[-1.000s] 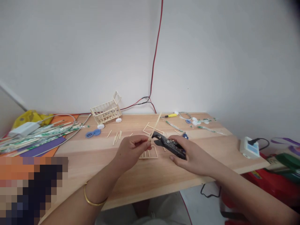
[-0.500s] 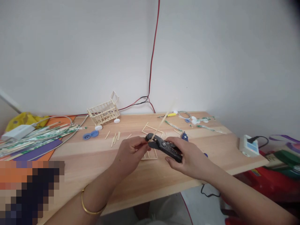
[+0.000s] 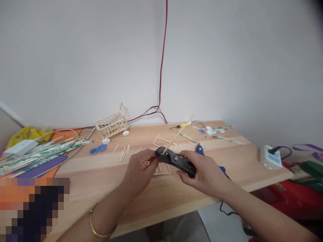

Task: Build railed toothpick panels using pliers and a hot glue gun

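Observation:
My right hand (image 3: 202,168) is wrapped round the handles of black cutting pliers (image 3: 178,159), which look pressed together. A thin wooden stick (image 3: 178,134) passes through the jaws and slants up to the right. At the jaws, the fingers of my left hand (image 3: 141,168) pinch the stick's lower end, mostly hidden by the fingertips. Beneath and behind the pliers lies a flat frame of glued sticks (image 3: 163,173), partly covered. Several short cut sticks (image 3: 123,153) rest left of it.
A small stick-built cart (image 3: 111,124) with white caps stands at the back left. Blue caps (image 3: 98,149) and bagged sticks (image 3: 58,148) lie left. A blue glue gun (image 3: 199,148) is partly behind my right hand. A white power socket (image 3: 270,157) sits at the right edge.
The plier handles have come closer together round the stick. The stick's upper end has tipped to the right. The camera view has shifted slightly.

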`<state>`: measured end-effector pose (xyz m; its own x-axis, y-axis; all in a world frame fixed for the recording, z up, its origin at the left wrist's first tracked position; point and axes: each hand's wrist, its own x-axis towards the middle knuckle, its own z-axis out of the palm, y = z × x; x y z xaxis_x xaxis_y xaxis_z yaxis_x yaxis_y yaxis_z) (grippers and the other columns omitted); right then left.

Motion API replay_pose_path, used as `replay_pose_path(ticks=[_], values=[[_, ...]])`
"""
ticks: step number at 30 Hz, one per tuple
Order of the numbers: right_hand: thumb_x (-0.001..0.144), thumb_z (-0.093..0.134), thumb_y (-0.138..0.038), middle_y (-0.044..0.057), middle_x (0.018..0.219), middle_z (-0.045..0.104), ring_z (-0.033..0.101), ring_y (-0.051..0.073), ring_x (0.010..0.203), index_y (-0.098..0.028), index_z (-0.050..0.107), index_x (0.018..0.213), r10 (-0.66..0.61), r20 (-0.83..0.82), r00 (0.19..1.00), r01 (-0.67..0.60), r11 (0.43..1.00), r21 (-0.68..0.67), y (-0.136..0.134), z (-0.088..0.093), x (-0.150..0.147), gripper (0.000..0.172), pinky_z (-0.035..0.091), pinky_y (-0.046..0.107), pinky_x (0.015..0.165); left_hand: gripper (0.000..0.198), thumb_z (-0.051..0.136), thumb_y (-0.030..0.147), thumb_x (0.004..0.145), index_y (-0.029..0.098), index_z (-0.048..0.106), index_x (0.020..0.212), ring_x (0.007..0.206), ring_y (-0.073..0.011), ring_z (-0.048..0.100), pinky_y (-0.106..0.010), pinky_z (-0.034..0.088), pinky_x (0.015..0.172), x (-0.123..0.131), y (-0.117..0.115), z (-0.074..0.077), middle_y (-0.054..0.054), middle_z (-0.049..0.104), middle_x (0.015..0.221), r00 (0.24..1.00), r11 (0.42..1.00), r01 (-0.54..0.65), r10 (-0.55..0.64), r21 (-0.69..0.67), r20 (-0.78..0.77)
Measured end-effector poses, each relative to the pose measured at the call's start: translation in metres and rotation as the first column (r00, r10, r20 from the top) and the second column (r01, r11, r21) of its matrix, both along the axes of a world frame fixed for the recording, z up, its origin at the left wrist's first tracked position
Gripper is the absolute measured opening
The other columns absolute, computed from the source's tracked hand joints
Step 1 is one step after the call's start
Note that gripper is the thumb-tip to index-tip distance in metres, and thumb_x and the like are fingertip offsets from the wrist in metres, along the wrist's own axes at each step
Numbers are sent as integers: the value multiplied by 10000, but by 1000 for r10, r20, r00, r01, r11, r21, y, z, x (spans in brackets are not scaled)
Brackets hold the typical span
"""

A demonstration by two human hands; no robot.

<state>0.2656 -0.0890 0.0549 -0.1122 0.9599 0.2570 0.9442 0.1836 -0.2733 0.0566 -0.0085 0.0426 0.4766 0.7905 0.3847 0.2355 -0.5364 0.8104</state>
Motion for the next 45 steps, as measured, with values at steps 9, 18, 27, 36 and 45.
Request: replay_pose_path(ticks=[9, 18, 27, 36, 45], values=[[807, 535, -390, 10, 693, 647, 620, 177, 636, -204, 509, 810, -26, 166, 986, 25, 1000, 8, 7, -1, -3, 187, 312, 248, 540, 152, 499, 144, 875, 183, 645, 887, 808, -139, 610, -231, 430, 727, 1, 4, -10, -29, 681, 866, 999, 977, -47, 40, 207, 38], [867, 421, -521, 93, 760, 690, 634, 220, 656, -170, 562, 890, 27, 366, 930, 32, 988, -154, 39, 6, -11, 379, 285, 271, 543, 176, 494, 216, 835, 198, 662, 783, 806, -172, 622, -274, 430, 741, 3, 27, -24, -18, 707, 817, 986, 987, -159, 161, 31, -43], [854, 440, -564, 112, 719, 661, 602, 209, 645, -157, 608, 811, 130, 242, 962, -36, 933, -357, 83, 4, -16, 442, 295, 261, 516, 218, 495, 282, 786, 182, 628, 644, 643, -168, 590, -266, 408, 614, -1, 51, -38, -14, 669, 647, 970, 969, -230, 219, -92, -109], [888, 331, -626, 32, 582, 614, 546, 133, 527, -167, 563, 707, 163, 26, 986, -124, 835, -535, 86, 8, -12, 545, 332, 213, 485, 200, 498, 276, 770, 171, 622, 654, 593, -155, 596, -251, 410, 579, 0, 57, -42, -4, 636, 586, 976, 962, -206, 189, -179, -111], [871, 379, -620, 58, 664, 616, 545, 167, 614, -171, 555, 712, 141, 46, 989, -100, 865, -491, 79, 13, -22, 508, 321, 235, 540, 192, 507, 273, 771, 167, 628, 668, 558, -149, 578, -244, 396, 550, -2, 54, -36, 1, 614, 557, 973, 955, -221, 201, -196, -115]])
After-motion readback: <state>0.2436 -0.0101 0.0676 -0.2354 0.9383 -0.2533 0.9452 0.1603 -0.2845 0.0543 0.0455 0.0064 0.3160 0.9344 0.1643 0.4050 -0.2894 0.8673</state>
